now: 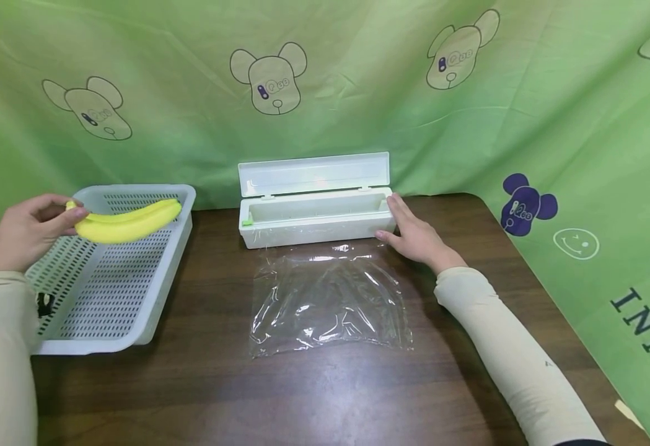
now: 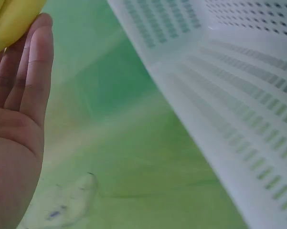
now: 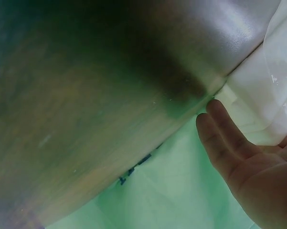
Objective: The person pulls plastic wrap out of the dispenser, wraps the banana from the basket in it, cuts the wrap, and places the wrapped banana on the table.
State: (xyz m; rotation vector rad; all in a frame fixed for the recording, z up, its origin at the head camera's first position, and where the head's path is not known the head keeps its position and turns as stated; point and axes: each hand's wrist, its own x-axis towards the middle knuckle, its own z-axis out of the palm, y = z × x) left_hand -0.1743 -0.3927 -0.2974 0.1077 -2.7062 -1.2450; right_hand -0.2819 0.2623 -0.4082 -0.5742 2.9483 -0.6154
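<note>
My left hand pinches a yellow banana by one end and holds it over the pale blue-grey slotted basket. In the left wrist view, the banana shows only partly, at the top corner beside the fingers. A white cling film box stands at the back with its lid raised. From its front a sheet of clear film spreads over the table. Against the box's right end rests my right hand, fingers extended; the right wrist view shows these straight fingers beside the box.
Brown wooden table runs beneath everything. A green printed curtain hangs behind and along the right side. Through the basket's left side a small black thing shows, partly covered by the left sleeve.
</note>
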